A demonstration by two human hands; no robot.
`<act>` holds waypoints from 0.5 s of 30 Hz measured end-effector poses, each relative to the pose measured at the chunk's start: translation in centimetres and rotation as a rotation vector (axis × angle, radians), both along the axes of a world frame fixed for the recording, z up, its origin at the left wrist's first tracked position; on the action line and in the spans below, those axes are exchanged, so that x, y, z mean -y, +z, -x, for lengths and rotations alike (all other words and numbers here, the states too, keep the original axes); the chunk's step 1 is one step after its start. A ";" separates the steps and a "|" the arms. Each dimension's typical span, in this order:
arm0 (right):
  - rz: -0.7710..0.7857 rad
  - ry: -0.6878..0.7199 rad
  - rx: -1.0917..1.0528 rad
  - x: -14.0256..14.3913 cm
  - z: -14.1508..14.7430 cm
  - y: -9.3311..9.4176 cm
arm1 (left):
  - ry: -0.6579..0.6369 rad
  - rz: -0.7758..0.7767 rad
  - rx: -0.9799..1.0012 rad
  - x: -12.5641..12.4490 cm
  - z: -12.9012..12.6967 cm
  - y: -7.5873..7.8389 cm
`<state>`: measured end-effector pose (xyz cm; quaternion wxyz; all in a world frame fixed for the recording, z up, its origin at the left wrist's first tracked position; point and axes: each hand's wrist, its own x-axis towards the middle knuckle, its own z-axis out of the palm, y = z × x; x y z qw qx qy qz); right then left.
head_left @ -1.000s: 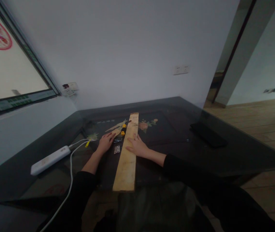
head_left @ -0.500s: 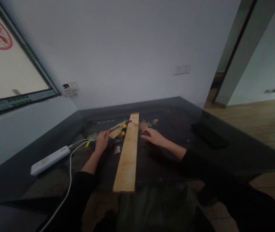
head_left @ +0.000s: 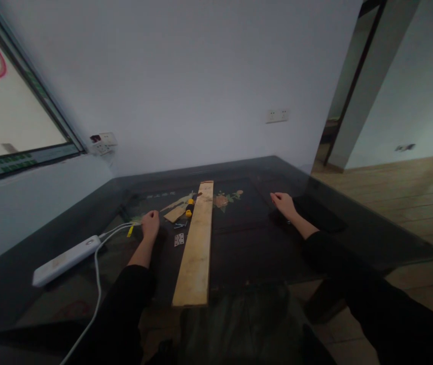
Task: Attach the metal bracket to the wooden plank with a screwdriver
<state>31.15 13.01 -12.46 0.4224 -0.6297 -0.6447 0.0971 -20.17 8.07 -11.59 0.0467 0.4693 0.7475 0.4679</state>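
A long wooden board [head_left: 196,248] lies lengthwise on the dark table, its near end at the front edge. Left of it are a yellow-and-black screwdriver [head_left: 189,208], a small wood piece [head_left: 174,214], several screws [head_left: 180,225] and a metal hinge [head_left: 179,240]. My left hand [head_left: 150,223] is closed beside the white cable, left of these parts, with nothing visible in it. Well to the right of the board, my right hand [head_left: 284,204] is held over the table with its fingers curled together; I see nothing in it.
A white power strip [head_left: 66,260] with a cable [head_left: 98,274] and yellow tag [head_left: 130,231] lies on the left. Behind my right hand is a dark flat object [head_left: 326,218]. The wall [head_left: 193,101] stands behind the table [head_left: 247,253], a window at left.
My right hand has moved right, away from the board, and its fingers have curled in. My left hand has drawn back left from the small wood piece and closed. The view has shifted slightly.
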 end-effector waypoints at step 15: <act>-0.032 -0.019 0.046 -0.3 -0.1 -1.2 | -0.144 0.066 -0.182 -0.3 -0.2 -0.3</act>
